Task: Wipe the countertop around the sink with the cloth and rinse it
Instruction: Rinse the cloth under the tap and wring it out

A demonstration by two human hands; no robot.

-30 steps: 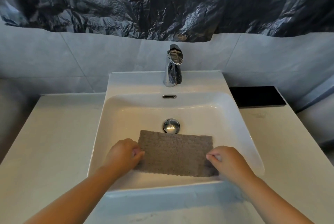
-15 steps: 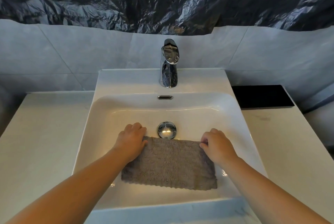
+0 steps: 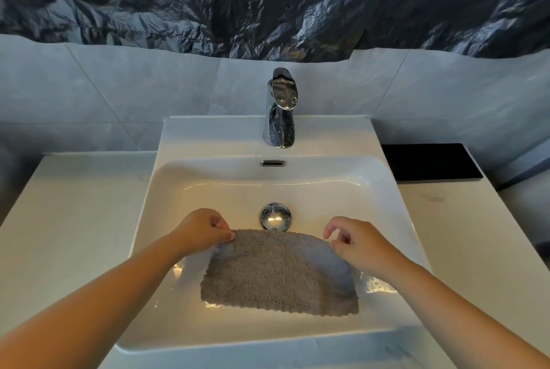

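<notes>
A grey terry cloth (image 3: 279,273) lies inside the white sink (image 3: 208,190), its far edge raised in an arch just in front of the chrome drain plug (image 3: 275,216). My left hand (image 3: 202,234) pinches the cloth's far left corner. My right hand (image 3: 357,245) holds the far right corner, with fingers curled and the index finger lifted. The chrome faucet (image 3: 279,109) stands at the back of the sink, and no water is seen running. The white countertop (image 3: 74,219) spreads out on both sides of the basin.
A flat black slab (image 3: 428,161) lies on the counter at the back right. Grey wall tiles (image 3: 119,94) rise behind the sink, with crumpled dark plastic sheeting (image 3: 268,2) above them. Water drops glint on the basin floor near the cloth.
Both hands moved from the cloth's near side edges to its far corners and lifted the far edge. The cloth sits nearer to me, and the drain plug is uncovered.
</notes>
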